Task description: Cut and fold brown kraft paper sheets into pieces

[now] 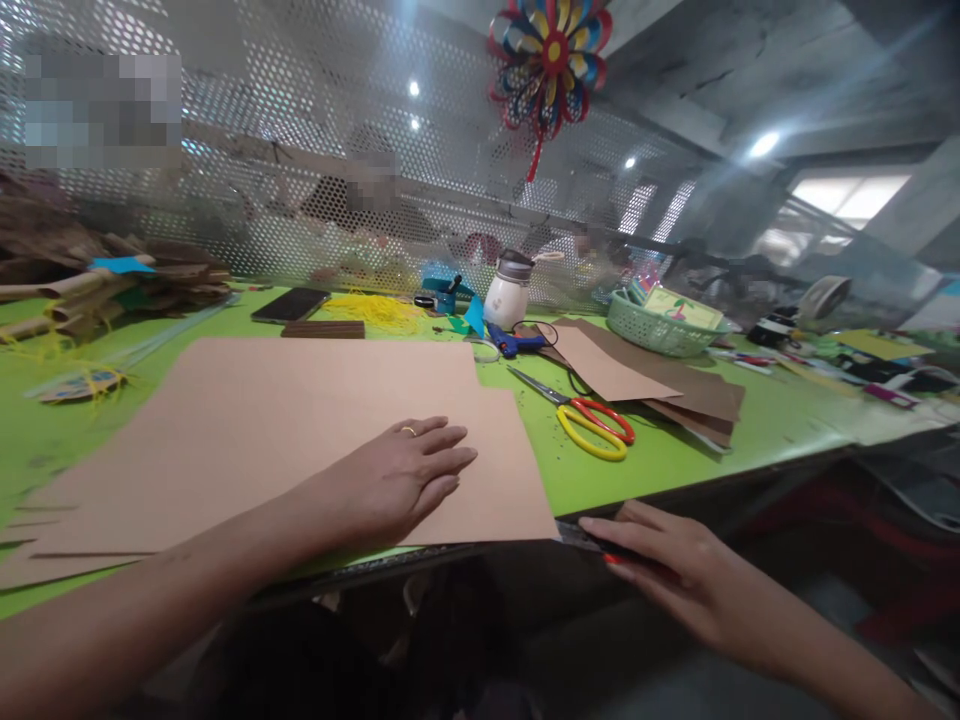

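Observation:
My left hand (409,478) lies flat on large sheets of tan paper (315,400), its fingers stretched out and a ring on one of them. Off the table's front edge, my right hand (679,560) grips a utility knife (581,537) whose flat, greyish front end reaches the near right corner of the sheets. A bit of red shows under the fingers, while most of the handle is hidden in the hand. Scissors (592,428) with one red and one yellow handle rest spread on the green table (536,480), right of the paper.
Behind the scissors stand a white bottle (507,295), a blue glue gun (514,340) and a green basket (660,330) beside brown sheets (697,395). A phone (291,305) and yellow shreds (379,310) lie farther back. Cardboard scraps (142,285) pile up at left.

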Demonstrator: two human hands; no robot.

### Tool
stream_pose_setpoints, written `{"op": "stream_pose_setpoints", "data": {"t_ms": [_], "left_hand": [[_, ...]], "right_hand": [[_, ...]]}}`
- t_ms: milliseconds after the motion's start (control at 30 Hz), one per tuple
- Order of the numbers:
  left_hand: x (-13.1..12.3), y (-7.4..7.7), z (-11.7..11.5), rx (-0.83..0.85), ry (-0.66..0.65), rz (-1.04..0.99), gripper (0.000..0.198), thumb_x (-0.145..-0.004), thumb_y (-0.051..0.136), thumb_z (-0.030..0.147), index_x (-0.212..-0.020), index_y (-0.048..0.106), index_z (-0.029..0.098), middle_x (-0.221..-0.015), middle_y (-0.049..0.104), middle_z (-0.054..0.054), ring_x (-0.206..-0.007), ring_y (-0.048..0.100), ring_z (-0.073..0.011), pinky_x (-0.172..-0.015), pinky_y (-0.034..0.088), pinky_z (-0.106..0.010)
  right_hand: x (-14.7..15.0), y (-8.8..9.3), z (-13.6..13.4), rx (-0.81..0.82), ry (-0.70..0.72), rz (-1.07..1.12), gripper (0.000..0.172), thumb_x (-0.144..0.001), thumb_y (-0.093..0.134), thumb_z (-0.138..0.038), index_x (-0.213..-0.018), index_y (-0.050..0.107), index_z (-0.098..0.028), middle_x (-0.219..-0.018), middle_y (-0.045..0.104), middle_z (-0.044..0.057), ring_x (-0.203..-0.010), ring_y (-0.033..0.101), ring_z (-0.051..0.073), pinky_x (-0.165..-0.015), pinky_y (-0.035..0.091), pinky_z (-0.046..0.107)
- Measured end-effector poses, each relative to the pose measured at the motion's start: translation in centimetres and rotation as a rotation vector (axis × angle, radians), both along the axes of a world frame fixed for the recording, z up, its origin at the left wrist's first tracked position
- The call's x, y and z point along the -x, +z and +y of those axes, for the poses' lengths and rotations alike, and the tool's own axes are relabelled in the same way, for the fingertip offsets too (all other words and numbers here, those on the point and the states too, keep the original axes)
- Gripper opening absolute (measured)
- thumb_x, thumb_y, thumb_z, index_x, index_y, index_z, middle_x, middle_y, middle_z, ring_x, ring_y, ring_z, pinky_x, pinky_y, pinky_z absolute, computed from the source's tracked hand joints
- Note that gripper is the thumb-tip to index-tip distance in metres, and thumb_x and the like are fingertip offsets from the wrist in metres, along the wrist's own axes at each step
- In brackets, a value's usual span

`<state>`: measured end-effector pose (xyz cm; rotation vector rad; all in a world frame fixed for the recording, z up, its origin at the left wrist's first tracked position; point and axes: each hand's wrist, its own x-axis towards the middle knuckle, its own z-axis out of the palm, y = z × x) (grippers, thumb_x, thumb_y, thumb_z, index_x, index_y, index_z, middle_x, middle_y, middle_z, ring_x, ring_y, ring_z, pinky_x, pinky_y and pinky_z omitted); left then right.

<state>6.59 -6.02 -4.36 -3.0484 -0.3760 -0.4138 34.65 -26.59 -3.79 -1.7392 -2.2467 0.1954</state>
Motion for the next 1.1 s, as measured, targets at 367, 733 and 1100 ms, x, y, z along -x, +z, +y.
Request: {"op": "stream_pose_setpoints", "data": {"t_ms": [367, 733, 1100], "left_hand": [[0.0, 0.2, -0.2, -0.017, 0.003, 0.010, 0.041, -0.101, 0.033, 0.034, -0.133, 0.054, 0.020, -0.140, 0.054, -0.008, -0.132, 0.046, -0.0258, -0.112, 0.032, -0.042], [-0.3, -0.1, -0.2, -0.045, 0.051, -0.005, 0.037, -0.099, 0.035, 0.033, -0.127, 0.058, 0.022, -0.135, 0.057, -0.009, -0.132, 0.044, -0.0301, -0.108, 0.035, -0.047], [-1.9, -0.1, -3.3, -0.125, 0.231, 0.009, 0.033, -0.098, 0.034, 0.025, -0.112, 0.062, 0.018, -0.118, 0.062, -0.014, -0.112, 0.054, -0.0335, -0.089, 0.044, -0.049]], "right_hand": [[0.3, 0.4, -1.6, -0.044, -0.027, 0.007, 0.036, -0.094, 0.052, -0.029, -0.129, 0.058, -0.030, -0.100, 0.068, 0.007, -0.089, 0.069, 0.016, -0.077, 0.055, 0.021], [0.6, 0.3, -0.8, 0.083, -0.058, 0.038, 0.038, -0.099, 0.042, -0.029, -0.136, 0.049, -0.029, -0.101, 0.060, 0.006, -0.091, 0.062, 0.015, -0.082, 0.051, 0.028], [-1.0, 1.0, -0.5, 0.154, -0.065, 0.021, 0.036, -0.099, 0.042, -0.033, -0.133, 0.052, -0.030, -0.110, 0.061, 0.009, -0.100, 0.062, 0.020, -0.088, 0.051, 0.033]]}}
